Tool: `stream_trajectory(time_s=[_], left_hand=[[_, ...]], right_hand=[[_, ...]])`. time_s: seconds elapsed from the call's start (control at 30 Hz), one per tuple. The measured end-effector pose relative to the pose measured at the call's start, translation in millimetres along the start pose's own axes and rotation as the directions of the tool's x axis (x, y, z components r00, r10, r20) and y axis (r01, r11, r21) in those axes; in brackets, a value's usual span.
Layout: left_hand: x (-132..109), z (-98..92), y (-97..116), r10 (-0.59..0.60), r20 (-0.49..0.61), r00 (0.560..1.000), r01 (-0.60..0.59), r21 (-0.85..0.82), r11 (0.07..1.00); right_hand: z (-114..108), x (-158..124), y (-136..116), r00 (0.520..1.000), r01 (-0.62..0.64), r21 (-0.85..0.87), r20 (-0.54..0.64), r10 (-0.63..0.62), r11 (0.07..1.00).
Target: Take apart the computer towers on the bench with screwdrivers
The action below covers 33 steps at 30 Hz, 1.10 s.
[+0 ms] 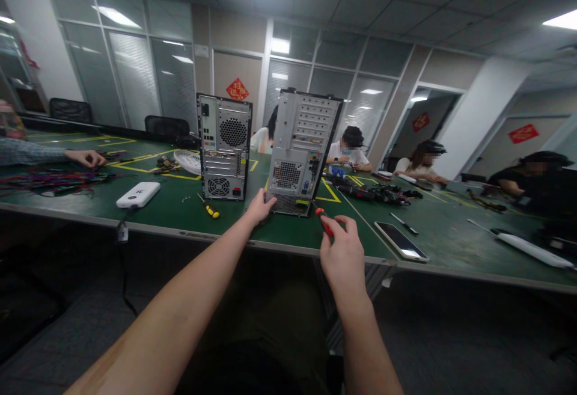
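A computer tower (288, 136) stands upright on the green table, its back panel towards me. My left hand (261, 207) grips its lower left corner, the thumb on the back panel and the other fingers mostly hidden at the side. My right hand (343, 251) is closed around a red screwdriver (325, 224) close to the tower's lower right corner. Whether the tool touches the case I cannot tell. Just left stands a second computer tower (225, 160), also with its back showing. A yellow-and-black screwdriver (211, 208) lies in front of it.
Left on the table are a white power bank (138, 195), a white basket (188, 161) and a heap of coloured cables (54, 181), near another person's hand (85, 157). To the right lie a phone (401, 241), a pen-like tool (404, 223) and black cables (378, 190). Several people sit opposite.
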<state>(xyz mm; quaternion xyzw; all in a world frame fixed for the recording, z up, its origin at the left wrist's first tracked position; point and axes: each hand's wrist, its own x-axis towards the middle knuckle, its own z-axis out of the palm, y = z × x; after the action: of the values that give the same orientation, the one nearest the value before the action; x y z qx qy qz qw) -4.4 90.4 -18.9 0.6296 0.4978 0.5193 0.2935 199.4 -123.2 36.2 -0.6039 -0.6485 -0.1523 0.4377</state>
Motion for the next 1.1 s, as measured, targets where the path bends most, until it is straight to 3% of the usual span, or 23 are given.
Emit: stream_trajectory(time_s=[0.3,0.53,0.9,1.1], left_hand=[[1.8,1.0,-3.7,0.008,0.007,1.000,-0.008,-0.025,1.000],[1.6,0.9,-3.3,0.016,-0.004,1.000,-0.016,-0.023,1.000],[1.7,1.0,-3.3,0.023,-0.019,1.000,-0.024,-0.079,0.997],[2.5,1.0,-5.2,0.023,-0.011,1.000,-0.024,-0.070,0.997]], right_hand=[[-1.5,4.4,1.9,0.992,-0.126,0.021,-0.014,0.127,0.992],[-4.6,3.3,8.1,1.000,-0.007,-0.018,0.017,0.008,1.000],[-2.1,5.1,4.2,0.994,-0.106,0.003,0.020,0.106,0.994],[-6.9,3.5,7.2,1.000,-0.015,0.033,-0.011,0.015,0.999]])
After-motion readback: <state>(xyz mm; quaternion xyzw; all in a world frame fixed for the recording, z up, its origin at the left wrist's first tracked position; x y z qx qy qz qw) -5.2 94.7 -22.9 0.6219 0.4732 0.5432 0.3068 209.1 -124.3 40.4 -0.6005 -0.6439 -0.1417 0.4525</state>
